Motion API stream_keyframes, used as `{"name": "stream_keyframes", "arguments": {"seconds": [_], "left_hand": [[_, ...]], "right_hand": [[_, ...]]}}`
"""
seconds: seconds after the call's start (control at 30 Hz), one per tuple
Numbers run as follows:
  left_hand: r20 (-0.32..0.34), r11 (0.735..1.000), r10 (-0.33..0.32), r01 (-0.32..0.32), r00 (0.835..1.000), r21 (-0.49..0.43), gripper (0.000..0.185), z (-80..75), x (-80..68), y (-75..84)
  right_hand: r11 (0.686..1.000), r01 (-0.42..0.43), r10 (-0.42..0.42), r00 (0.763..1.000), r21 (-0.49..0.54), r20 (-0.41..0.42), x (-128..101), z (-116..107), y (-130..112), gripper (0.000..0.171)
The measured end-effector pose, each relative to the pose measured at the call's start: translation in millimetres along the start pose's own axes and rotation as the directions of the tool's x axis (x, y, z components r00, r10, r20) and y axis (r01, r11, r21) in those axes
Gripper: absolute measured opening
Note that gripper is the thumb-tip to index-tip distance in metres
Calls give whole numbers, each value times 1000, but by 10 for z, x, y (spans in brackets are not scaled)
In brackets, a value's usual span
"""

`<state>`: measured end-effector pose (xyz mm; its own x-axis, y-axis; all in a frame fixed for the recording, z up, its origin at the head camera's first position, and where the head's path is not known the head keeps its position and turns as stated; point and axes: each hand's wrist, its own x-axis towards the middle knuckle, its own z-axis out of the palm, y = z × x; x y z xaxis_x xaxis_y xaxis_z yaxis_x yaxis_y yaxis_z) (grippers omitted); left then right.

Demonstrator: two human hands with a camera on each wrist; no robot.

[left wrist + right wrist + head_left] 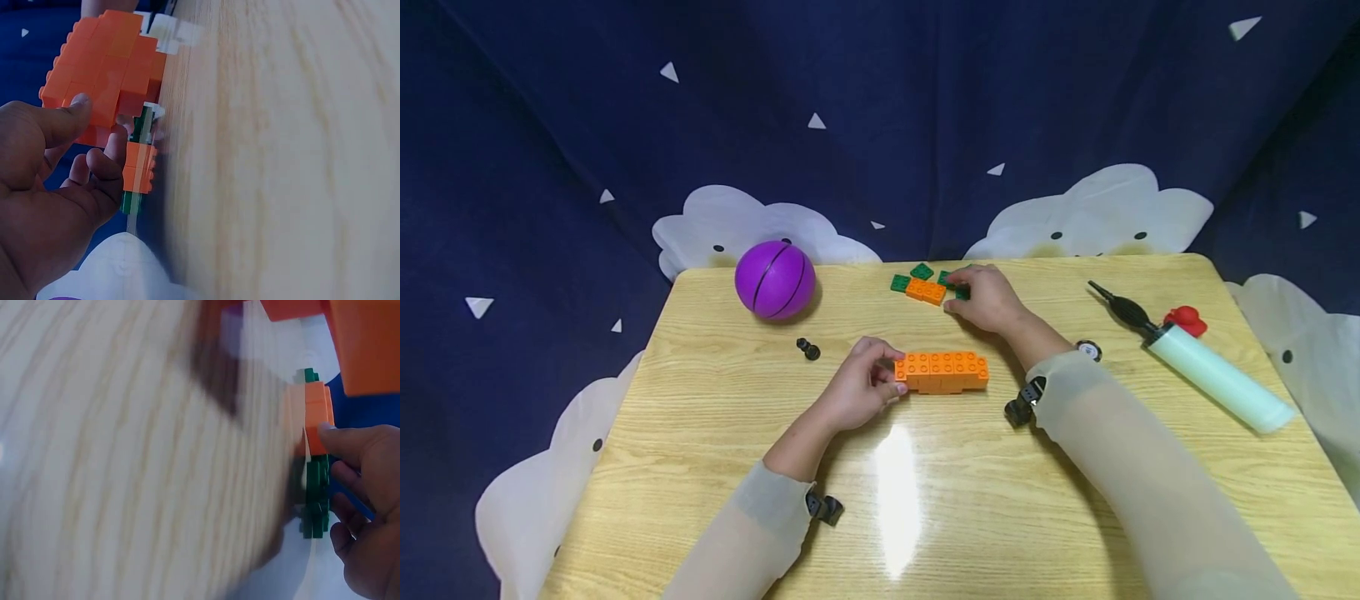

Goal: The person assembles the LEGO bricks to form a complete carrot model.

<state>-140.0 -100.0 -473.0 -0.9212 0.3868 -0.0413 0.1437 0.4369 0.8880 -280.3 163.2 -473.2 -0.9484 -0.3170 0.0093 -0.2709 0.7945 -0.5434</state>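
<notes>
A long orange brick block (946,372) lies near the middle of the wooden table (925,517). My left hand (891,377) grips its left end, thumb on top (74,107) and fingers underneath, as the left wrist view shows (106,69). Farther back lies a small orange brick (925,290) with flat green bricks (901,283) around it. My right hand (955,293) reaches to that cluster. In the right wrist view its thumb touches the small orange brick (315,415) and its curled fingers hold a green brick (314,500).
A purple ball (775,279) sits at the back left of the table, with a small black piece (807,348) in front of it. At the right lie a pale hand pump (1206,367) and a red piece (1185,319). A dark blue cloth surrounds the table.
</notes>
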Motion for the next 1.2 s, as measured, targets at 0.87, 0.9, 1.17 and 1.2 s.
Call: {"name": "stream_keyframes", "arguments": {"seconds": [0.87,0.9,1.17,1.2], "left_hand": [[-8,1000,-16,16,1000,12,36,-3,-4,-6],[-11,1000,-16,16,1000,11,36,-2,-4,-7],[-13,1000,1,-1,1000,19,35,6,6,-1],[-10,1000,0,0,1000,17,35,8,8,-4]], "right_hand": [[999,40,-40,999,1,-11,-62,19,-56,39],[999,43,-43,999,10,-13,-87,5,-60,38],[994,75,-70,996,79,-53,-311,-110,-112,37],[993,79,-75,996,89,-57,-342,-126,-124,36]]}}
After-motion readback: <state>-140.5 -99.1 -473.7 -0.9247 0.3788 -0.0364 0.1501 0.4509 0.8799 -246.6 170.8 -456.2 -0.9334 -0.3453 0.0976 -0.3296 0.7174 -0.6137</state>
